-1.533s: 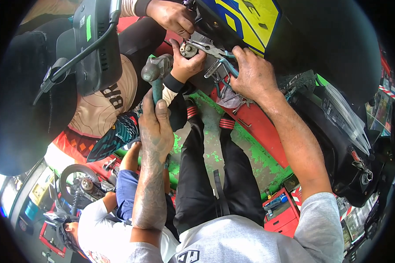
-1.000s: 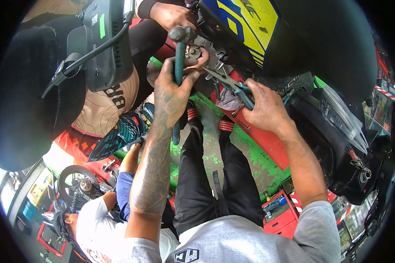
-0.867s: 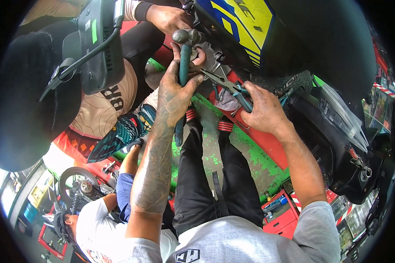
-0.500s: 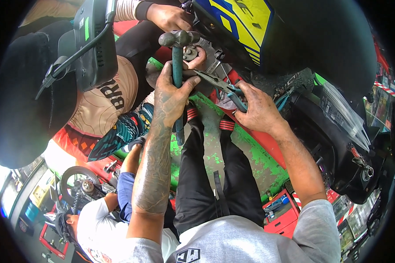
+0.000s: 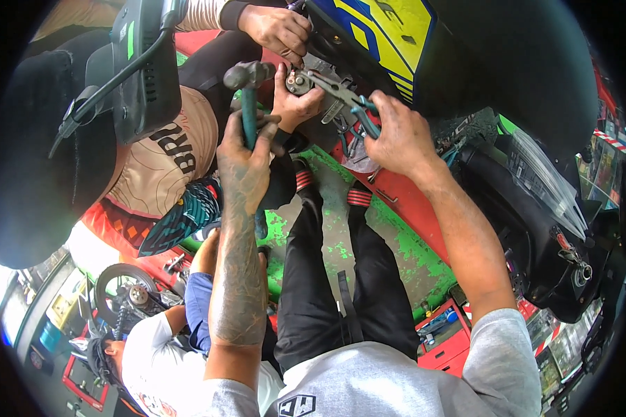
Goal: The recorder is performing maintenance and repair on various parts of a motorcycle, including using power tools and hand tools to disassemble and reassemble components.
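Observation:
My left hand (image 5: 247,161) grips the teal handle of a ball-peen hammer (image 5: 243,76), its head raised beside a round metal component (image 5: 299,83). A co-worker's hand (image 5: 292,108) cradles that component from below, while their other hand (image 5: 280,31) curls just above it. My right hand (image 5: 401,137) is closed on long-nose pliers (image 5: 348,96) with teal handles, their jaws reaching to the component's right side; whether they touch it I cannot tell. More hand tools (image 5: 341,125) lie on the red surface beneath the pliers.
A black motorcycle panel (image 5: 501,62) with yellow-blue graphics overhangs the top right. A dark seat (image 5: 49,167) and device (image 5: 142,83) sit at left. A black bag-like item (image 5: 542,264) is at right, a red toolbox (image 5: 445,351) below. Another person (image 5: 160,361) crouches by a wheel (image 5: 122,292).
The hammer and my left hand have moved left, uncovering more of the component and the co-worker's hand. My right hand and pliers have risen leftward toward the component compared with half a second ago.

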Motion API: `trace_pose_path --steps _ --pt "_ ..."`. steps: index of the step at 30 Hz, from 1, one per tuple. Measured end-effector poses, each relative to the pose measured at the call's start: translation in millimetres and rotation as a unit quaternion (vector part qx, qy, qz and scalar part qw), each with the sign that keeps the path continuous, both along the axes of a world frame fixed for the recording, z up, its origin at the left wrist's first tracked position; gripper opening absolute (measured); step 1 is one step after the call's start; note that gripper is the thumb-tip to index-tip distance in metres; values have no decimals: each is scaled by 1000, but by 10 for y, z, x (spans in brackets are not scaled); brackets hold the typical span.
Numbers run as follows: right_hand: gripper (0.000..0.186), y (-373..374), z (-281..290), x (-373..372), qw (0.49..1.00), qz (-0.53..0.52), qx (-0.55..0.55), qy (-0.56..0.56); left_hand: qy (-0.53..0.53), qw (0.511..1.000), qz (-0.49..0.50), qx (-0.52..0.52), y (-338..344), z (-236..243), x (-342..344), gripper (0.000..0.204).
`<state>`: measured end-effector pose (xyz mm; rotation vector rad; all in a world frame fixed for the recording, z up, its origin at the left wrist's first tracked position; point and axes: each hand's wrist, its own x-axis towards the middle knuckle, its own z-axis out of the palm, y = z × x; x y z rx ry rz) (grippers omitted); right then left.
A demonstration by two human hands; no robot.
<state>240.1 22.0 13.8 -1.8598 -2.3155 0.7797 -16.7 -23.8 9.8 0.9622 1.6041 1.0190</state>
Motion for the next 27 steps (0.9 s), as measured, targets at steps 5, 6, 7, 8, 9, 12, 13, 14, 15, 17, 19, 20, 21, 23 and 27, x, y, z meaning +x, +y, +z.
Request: trace_pose_path --steps 5,6,7,8,9,12,13,14,15,17,19,20,21,23,27 --pt "48 159 -67 -119 999 -4 29 -27 71 997 -4 -25 -174 56 -145 22" --pt "48 173 -82 -147 999 -2 28 -27 68 998 -5 -16 -194 50 -157 22" --pt "49 189 -99 -176 999 -1 30 -28 69 998 -6 -6 -210 42 -166 22" --pt "49 203 -114 -196 999 1 38 -27 59 998 -8 -10 -223 32 -173 25" --pt "49 217 -129 -214 999 3 32 -32 50 999 -2 -16 -233 24 -177 27" --pt "50 243 -174 -250 999 7 29 -39 44 998 10 -34 -258 9 -192 31" --pt "50 247 -184 -246 999 6 25 -42 44 998 7 -37 -263 6 -196 31" --pt "51 248 -193 -237 999 5 21 -46 44 998 4 -41 -265 4 -197 32" --pt "51 249 -200 -226 999 5 22 -41 42 998 4 -40 -264 2 -194 32" --pt "52 255 -215 -206 999 4 30 -31 39 999 4 -37 -253 2 -185 32" --pt "52 255 -232 -200 999 9 34 -21 45 998 5 -36 -239 9 -170 33" --pt "52 254 -242 -201 999 11 38 -18 47 998 3 -34 -233 15 -161 33" --pt "52 260 -253 -204 999 12 43 -18 51 998 1 -35 -223 22 -157 34" --pt "52 270 -274 -215 998 17 49 -26 57 998 -8 -35 -209 39 -148 35" --pt "53 280 -301 -223 998 25 43 -27 63 997 -6 -32 -176 57 -130 36"
